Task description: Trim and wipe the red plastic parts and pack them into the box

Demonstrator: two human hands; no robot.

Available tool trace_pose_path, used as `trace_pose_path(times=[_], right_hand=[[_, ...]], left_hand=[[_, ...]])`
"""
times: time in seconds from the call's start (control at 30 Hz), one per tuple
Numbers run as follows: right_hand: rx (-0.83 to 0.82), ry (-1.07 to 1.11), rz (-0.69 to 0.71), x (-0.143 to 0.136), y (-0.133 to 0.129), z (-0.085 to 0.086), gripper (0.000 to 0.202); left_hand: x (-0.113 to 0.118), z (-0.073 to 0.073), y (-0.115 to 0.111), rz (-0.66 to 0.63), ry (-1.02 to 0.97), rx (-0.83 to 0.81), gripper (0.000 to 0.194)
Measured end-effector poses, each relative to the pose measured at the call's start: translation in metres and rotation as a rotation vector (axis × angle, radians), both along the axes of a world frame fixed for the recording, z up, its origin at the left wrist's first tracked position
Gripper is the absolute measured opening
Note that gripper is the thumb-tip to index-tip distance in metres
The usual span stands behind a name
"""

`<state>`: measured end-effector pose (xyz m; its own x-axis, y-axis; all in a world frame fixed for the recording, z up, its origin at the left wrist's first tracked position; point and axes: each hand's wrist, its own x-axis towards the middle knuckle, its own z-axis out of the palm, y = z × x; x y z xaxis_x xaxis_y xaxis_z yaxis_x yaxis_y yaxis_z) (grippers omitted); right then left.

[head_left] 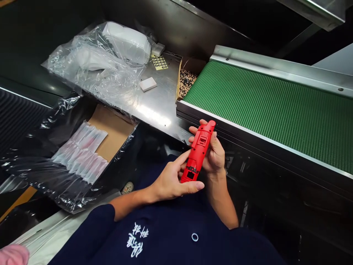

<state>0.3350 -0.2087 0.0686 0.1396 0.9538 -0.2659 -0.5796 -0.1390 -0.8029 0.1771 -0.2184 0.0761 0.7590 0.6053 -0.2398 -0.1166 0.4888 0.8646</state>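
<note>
A long red plastic device (200,150), like a handheld housing with small screw holes, a square recess and a dark slot, lies tilted between my two hands in front of my body. My left hand (172,176) grips its lower end, with the thumb along the bottom edge and the fingers behind it. Around the upper part wraps my right hand (215,152), its thumb on the right side and fingertips showing past the left edge. The underside of the device is hidden.
At right runs a green conveyor belt (264,106). Clear plastic bags (96,70), a white block (148,84) and a yellow sticker sheet (159,62) lie on the metal table (129,105). A carton (113,129) lined with black plastic holds several wrapped pieces (82,151). Small black bits (186,81) fill a box.
</note>
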Motion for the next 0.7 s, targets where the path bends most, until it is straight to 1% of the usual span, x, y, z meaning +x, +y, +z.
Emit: trace_pose_path(times=[0.1,0.17,0.27,0.33,0.43,0.53,0.6,0.7], right_hand=[[0.005,-0.033,-0.037,0.0,-0.001,0.0,0.039],[0.027,-0.04,-0.076,-0.001,-0.002,0.0,0.04],[0.106,-0.03,-0.13,-0.003,-0.006,0.002,0.039],[0.168,-0.038,-0.152,-0.005,-0.01,0.003,0.04],[0.214,-0.088,-0.155,-0.007,-0.018,0.006,0.051],[0.174,-0.158,-0.197,-0.009,-0.026,0.008,0.063],[0.143,-0.192,-0.241,-0.009,-0.03,0.008,0.067],[0.163,-0.192,-0.271,-0.011,-0.032,0.008,0.066]], left_hand=[[-0.001,-0.002,-0.001,0.01,-0.015,0.022,0.08],[0.0,-0.005,-0.004,0.016,-0.041,0.005,0.077],[0.002,-0.008,-0.008,0.049,-0.09,-0.055,0.074],[0.002,-0.009,-0.01,0.07,-0.095,-0.056,0.072],[-0.001,-0.011,-0.007,0.067,-0.058,0.055,0.069],[-0.007,-0.009,0.0,0.037,-0.049,0.154,0.066],[-0.01,-0.007,0.004,0.008,-0.063,0.173,0.065],[-0.012,-0.004,0.009,-0.022,-0.088,0.162,0.066]])
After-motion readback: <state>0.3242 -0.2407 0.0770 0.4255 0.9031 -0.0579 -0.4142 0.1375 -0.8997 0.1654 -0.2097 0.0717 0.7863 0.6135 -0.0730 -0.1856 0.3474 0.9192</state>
